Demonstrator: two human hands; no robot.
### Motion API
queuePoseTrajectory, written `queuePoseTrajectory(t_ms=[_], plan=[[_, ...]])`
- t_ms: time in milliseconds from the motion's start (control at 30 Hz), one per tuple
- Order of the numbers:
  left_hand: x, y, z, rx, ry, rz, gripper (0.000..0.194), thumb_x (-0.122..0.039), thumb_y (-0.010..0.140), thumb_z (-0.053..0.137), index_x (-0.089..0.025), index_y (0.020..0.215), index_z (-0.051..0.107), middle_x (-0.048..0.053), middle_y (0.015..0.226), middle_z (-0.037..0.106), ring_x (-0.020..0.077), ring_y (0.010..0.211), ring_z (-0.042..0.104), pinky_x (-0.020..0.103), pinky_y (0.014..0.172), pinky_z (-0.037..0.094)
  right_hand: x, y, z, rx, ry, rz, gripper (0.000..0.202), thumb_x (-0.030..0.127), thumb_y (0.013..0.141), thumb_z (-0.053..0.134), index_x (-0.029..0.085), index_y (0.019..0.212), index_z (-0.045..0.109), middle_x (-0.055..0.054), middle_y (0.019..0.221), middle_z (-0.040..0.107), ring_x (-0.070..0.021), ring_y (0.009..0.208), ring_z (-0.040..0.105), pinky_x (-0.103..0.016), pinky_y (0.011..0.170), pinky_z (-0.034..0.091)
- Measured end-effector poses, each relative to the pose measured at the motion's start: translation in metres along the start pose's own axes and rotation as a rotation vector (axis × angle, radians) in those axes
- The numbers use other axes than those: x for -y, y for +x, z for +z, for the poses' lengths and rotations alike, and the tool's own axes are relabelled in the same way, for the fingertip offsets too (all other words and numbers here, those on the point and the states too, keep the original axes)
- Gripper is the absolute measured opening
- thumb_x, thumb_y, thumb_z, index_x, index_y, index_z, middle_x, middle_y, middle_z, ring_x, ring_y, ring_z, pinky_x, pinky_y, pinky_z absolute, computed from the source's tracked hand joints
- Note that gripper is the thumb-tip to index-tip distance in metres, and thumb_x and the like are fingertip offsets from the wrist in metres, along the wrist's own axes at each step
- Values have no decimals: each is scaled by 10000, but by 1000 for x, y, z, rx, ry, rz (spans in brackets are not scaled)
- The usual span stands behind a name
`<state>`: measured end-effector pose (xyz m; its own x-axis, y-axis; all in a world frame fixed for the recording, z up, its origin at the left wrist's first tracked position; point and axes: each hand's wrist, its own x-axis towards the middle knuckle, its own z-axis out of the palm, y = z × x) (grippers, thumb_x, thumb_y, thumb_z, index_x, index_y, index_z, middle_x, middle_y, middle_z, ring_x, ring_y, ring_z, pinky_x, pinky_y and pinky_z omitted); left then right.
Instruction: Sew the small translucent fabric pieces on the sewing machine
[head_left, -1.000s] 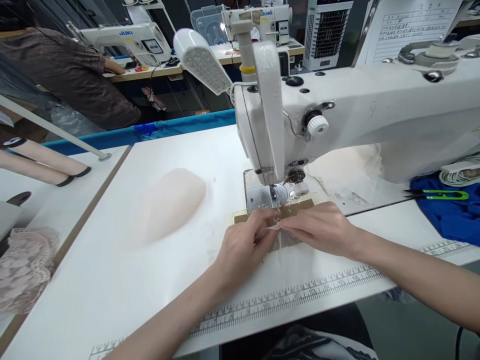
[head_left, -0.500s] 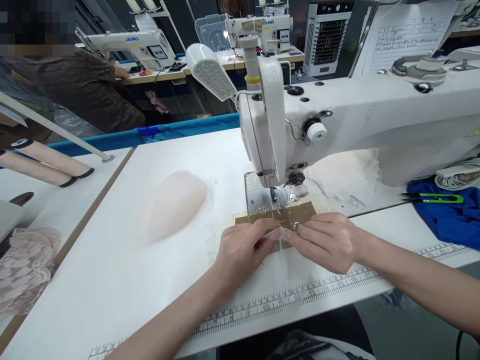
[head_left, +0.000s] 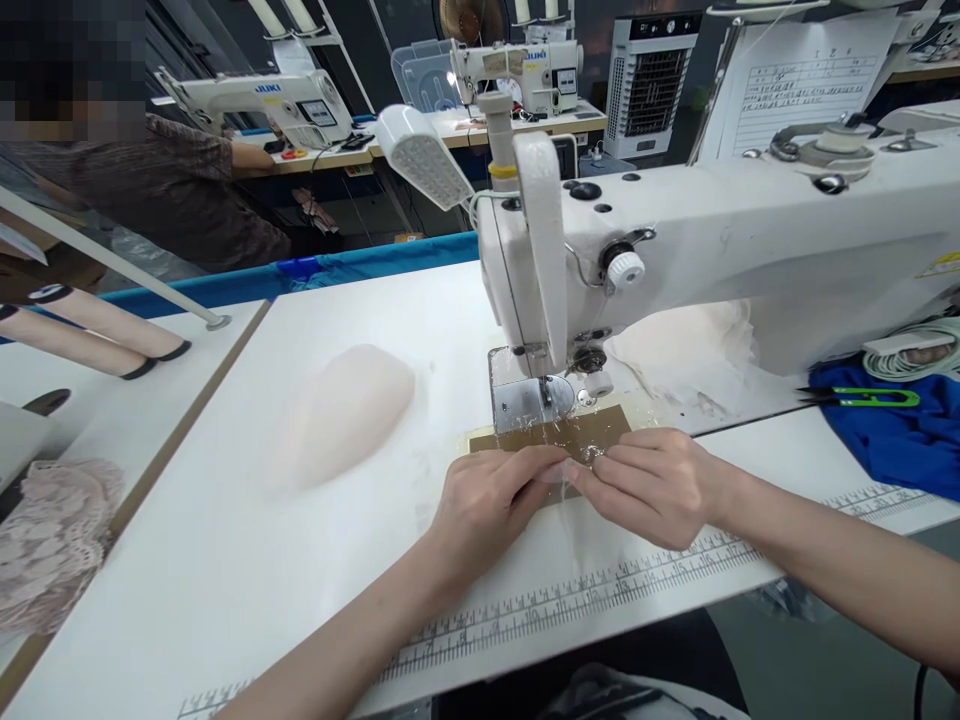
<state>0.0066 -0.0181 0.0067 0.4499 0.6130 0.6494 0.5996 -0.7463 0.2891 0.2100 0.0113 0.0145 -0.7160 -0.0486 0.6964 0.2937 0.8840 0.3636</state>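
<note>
My left hand [head_left: 491, 500] and my right hand [head_left: 656, 485] meet just in front of the sewing machine [head_left: 525, 270]. Between their pinched fingertips is a small piece of thin, whitish sheer fabric [head_left: 553, 472], with a loose strand hanging below. Both hands are closed on it, and the fingers hide most of it. Under the fingertips lies a brown plate [head_left: 517, 437] strewn with thread bits, close to the metal needle plate [head_left: 517, 403]. A pale, beige molded cup [head_left: 360, 410] rests on the white table to the left of my hands.
Green thread snips [head_left: 862, 397] lie on blue cloth [head_left: 885, 440] at the right. Pale fabric [head_left: 690, 340] sits under the machine arm. Lace [head_left: 60, 540] and thread cones [head_left: 90, 330] are at the left. A ruler tape [head_left: 540, 610] runs along the front edge. Another person [head_left: 172, 190] sits behind.
The fingertips have drawn slightly closer together over the sheer fabric, so less of it shows. The camera view has shifted slightly.
</note>
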Motion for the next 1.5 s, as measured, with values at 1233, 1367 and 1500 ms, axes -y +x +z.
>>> queuePoseTrajectory(t_ms=[1233, 1367, 1500], plan=[[-3, 1, -5, -26, 38, 37, 52, -163, 887, 560, -177, 884, 611, -54, 634, 696, 65, 498, 605, 188, 476, 446, -1, -2, 5, -55, 118, 194, 74, 132, 809, 679, 116, 847, 617, 65, 538, 576, -48, 472, 495, -200, 406, 410], [-3, 1, -5, -26, 37, 38, 50, -159, 880, 569, -177, 876, 616, -53, 636, 699, 70, 494, 607, 191, 472, 435, 1, -2, 6, -61, 110, 194, 69, 113, 805, 674, 115, 844, 618, 69, 530, 565, -48, 467, 487, -201, 395, 394], [-3, 1, -4, -17, 10, 3, 42, -165, 864, 587, -175, 872, 627, -52, 637, 700, 72, 489, 606, 191, 477, 445, 1, -3, 7, -60, 95, 178, 88, 65, 801, 650, 107, 874, 627, 78, 510, 541, -48, 457, 461, -202, 387, 373]])
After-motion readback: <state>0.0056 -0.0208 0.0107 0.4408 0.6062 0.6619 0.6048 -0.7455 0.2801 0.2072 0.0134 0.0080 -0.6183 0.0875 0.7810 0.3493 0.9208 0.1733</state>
